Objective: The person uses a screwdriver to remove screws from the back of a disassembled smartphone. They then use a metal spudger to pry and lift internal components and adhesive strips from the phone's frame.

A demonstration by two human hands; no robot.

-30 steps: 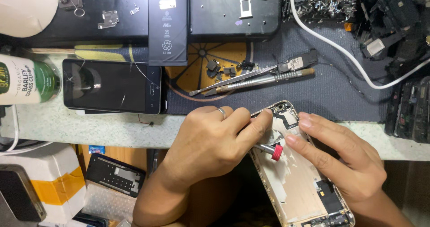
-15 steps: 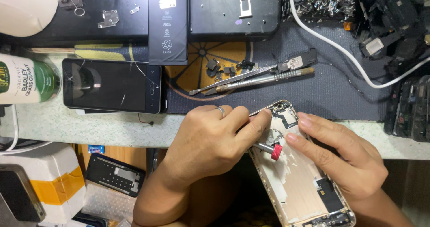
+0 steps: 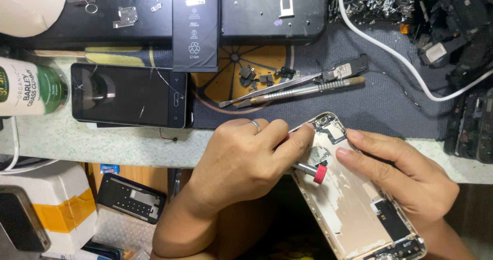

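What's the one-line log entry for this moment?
left hand: grips screwdriver | right hand: steadies opened phone shell | tweezers: on mat

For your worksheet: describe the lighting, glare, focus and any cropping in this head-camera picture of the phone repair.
Head view: even overhead light, sharp throughout; soft glare on the cracked phone screen; the opened phone shell is bright, with dark shadow under the bench edge; left hand and right hand are unblurred; the shell's bottom is cropped.

Bright, even overhead light; sharp.
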